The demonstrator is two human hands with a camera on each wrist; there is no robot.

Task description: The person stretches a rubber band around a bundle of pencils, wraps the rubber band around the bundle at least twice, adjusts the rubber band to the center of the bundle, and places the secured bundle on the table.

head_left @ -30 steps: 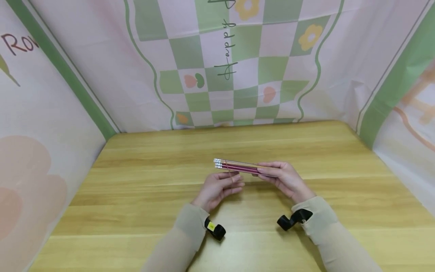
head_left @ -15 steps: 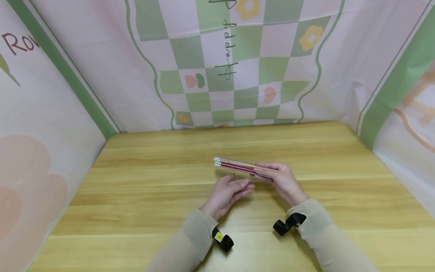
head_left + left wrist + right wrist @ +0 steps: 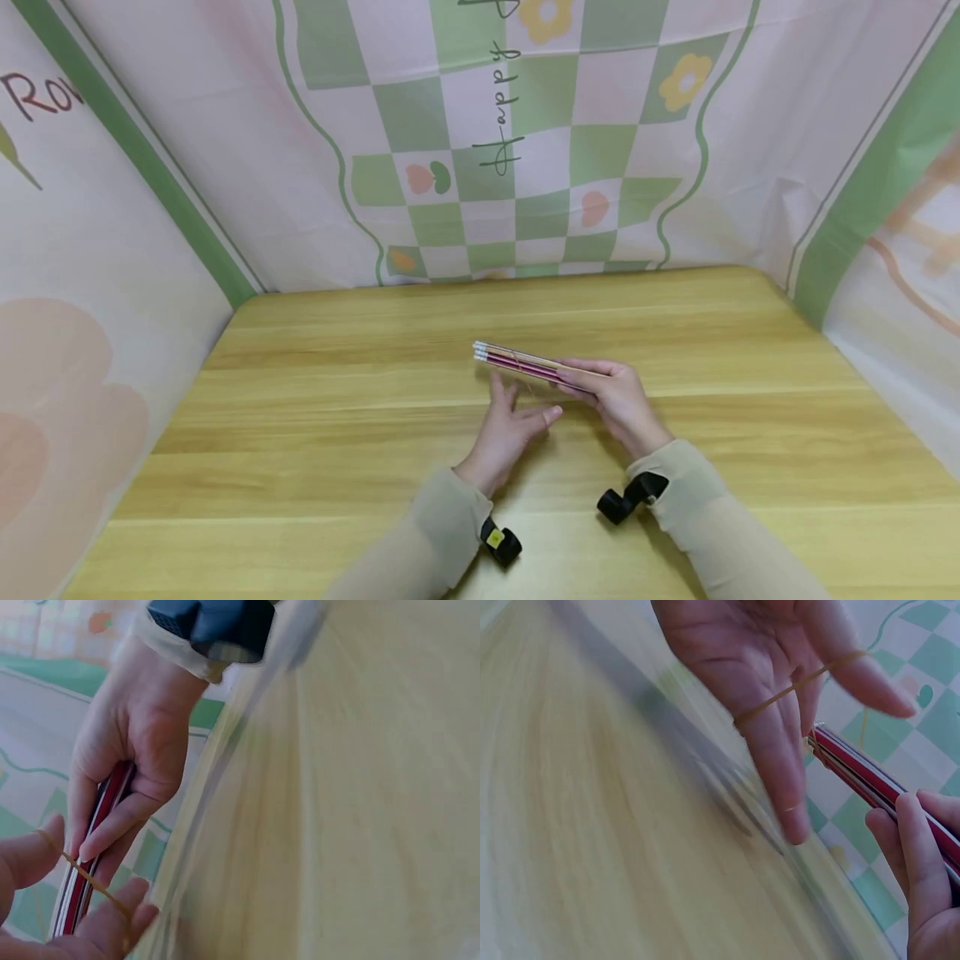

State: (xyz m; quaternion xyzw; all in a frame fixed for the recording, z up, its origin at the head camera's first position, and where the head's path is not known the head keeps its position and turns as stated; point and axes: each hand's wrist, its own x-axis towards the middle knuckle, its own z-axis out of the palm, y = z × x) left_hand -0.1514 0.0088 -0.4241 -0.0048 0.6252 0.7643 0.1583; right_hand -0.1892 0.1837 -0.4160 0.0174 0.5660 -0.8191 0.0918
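Note:
Several pencils (image 3: 504,358) in a bundle, dark red and light-coloured with whitish ends, are gripped by the right hand (image 3: 626,406) above the table. Just below and left of them is the left hand (image 3: 501,442), its thumb and fingers spread. A thin yellowish-brown rubber band (image 3: 791,688) is stretched across the left thumb and fingers in the right wrist view. Part of the band also lies around the pencils near their whitish ends. In the left wrist view, the band (image 3: 96,883) crosses in front of the pencils (image 3: 74,904), while right fingers curl round them.
A wood-grain table (image 3: 300,400) lies beneath both hands. Behind it hangs a cloth (image 3: 480,221) with green checks and flowers, and printed sheets stand at both sides. Black wrist cameras sit at the left cuff (image 3: 504,546) and right cuff (image 3: 618,505).
The left hand has moved right and slightly down, and its fingers have spread apart. The right hand has shifted slightly left, and the whitish pencil ends have risen slightly.

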